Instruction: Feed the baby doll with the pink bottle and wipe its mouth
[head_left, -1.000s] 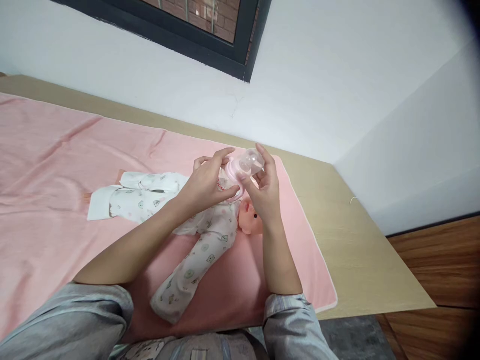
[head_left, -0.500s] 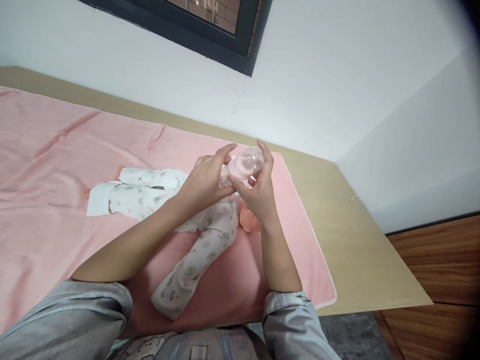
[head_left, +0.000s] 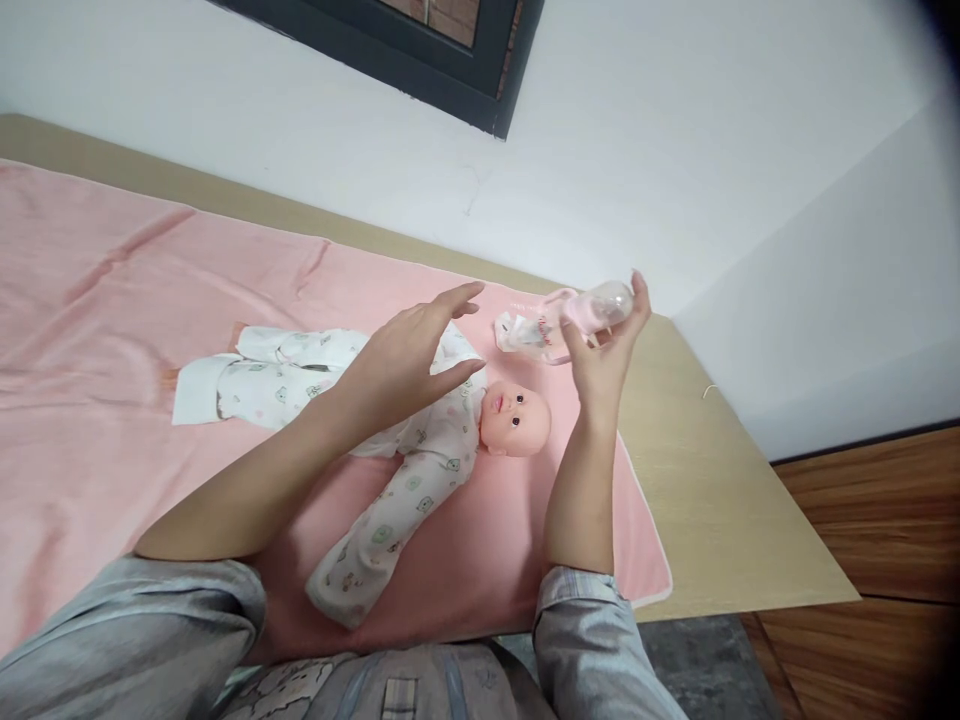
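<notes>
A clear baby bottle [head_left: 541,330] with pink handles, red lettering and a clear dome cap is tilted nearly sideways above the blanket's right end. My right hand [head_left: 609,350] grips it at the cap and collar end. Over the chest of a baby doll [head_left: 516,418], my left hand [head_left: 420,350] hovers with thumb and fingers apart, holding nothing. The doll lies on its back, its head toward the right, in a white printed outfit [head_left: 409,490]. My left hand and forearm hide part of its torso.
Beneath the doll a pink blanket [head_left: 97,300] covers much of a wooden tabletop [head_left: 697,480]. Behind it rises a white wall [head_left: 600,150] with a dark window frame [head_left: 450,75]. Brown wood panelling [head_left: 885,510] stands at the right.
My right hand has carried the bottle to the right, away from my left hand. The left hand has let go of it and stayed nearly in place. The doll's face now shows.
</notes>
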